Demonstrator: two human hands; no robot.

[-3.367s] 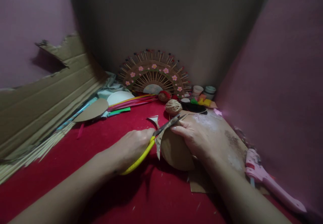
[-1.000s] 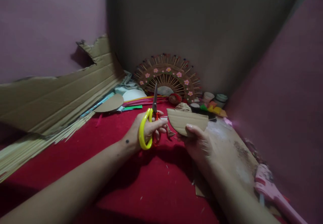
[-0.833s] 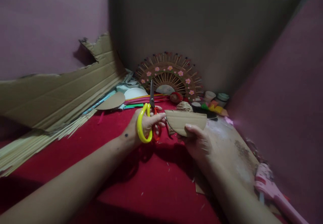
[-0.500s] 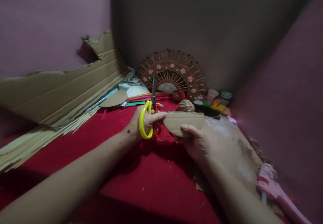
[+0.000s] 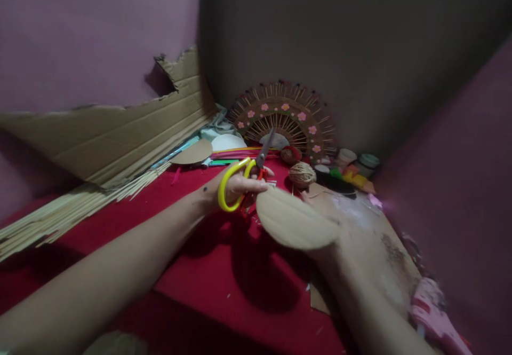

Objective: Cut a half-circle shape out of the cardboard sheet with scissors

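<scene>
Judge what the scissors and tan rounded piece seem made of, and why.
Scissors: blades probably metal, from their dull grey sheen; yellow handle loop likely plastic, smooth and glossy. Tan rounded piece: apparently matte cardboard, given its faint ridges.

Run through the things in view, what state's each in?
Yellow-and-red-handled metal scissors: blades closed, in left hand
Brown curved-edged cardboard piece: tilted, held by right hand
Tan twine ball: wound
Brown flowered stick fan: spread, upright
Large brown cardboard sheet: ragged-edged
Pink plastic glue gun: lying down
</scene>
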